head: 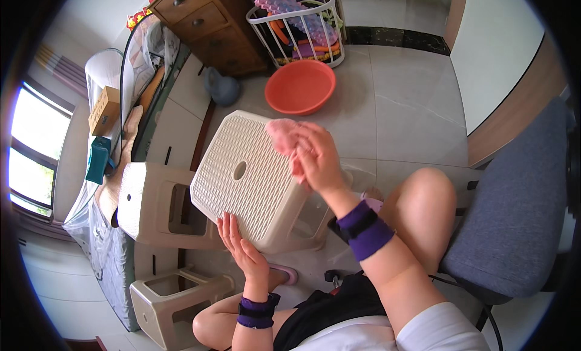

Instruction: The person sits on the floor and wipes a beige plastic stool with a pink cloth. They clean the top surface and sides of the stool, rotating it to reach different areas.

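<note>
In front of me stands a beige plastic stool (218, 156) with a ribbed, woven-look seat and an oval hole in its middle. My right hand (319, 158) grips a crumpled pink cloth (282, 132) at the seat's right edge. At the near left corner of the seat, my left hand (245, 249) rests with its fingers extended on the plastic and holds nothing. Both wrists wear purple bands with black straps. The stool's lower legs are partly hidden by the seat and my right arm.
A second beige stool (156, 201) and a third, lying on its side (156, 305), are to the left. Beyond are a red basin (299, 85), a white-railed basket (297, 22), a grey-blue object (221, 87) and a wooden drawer cabinet (213, 28). A grey chair (508, 205) stands right.
</note>
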`<action>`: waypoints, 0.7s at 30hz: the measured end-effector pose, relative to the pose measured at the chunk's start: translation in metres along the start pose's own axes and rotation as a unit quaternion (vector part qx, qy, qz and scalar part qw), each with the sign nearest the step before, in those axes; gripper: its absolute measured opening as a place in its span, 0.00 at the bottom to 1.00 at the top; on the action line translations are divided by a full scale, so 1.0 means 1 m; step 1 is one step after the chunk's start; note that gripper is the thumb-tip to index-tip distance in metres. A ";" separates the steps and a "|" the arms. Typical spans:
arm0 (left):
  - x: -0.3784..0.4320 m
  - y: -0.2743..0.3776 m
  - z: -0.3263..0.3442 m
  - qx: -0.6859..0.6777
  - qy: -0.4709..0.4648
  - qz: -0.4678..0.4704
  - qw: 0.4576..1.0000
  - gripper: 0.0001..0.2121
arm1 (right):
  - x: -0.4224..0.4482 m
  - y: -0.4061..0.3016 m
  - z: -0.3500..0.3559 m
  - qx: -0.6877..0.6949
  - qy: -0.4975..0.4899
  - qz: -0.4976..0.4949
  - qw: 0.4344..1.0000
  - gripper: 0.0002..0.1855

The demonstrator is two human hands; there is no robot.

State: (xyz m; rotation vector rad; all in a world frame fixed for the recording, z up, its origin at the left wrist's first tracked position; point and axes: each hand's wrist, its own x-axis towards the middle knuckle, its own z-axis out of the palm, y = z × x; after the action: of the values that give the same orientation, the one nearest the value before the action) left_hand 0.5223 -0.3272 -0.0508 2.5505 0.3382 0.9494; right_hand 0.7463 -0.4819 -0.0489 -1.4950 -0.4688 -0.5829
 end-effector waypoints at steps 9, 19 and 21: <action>0.006 -0.016 -0.004 -0.042 -0.025 -0.014 0.999 0.27 | 0.011 0.044 -0.024 0.264 -0.051 0.435 0.859 0.22; 0.049 -0.066 -0.069 0.143 -0.109 -0.027 0.983 0.23 | -0.061 -0.033 0.029 0.301 0.012 0.404 0.864 0.26; 0.059 -0.032 -0.058 0.186 -0.091 0.024 0.978 0.22 | -0.076 -0.051 0.028 0.316 -0.057 0.375 0.870 0.24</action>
State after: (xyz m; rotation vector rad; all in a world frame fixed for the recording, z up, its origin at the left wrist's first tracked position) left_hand 0.5245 -0.2617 0.0088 2.9714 0.4368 0.7134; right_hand 0.6564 -0.4478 -0.0553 -0.9554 -0.1096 0.2707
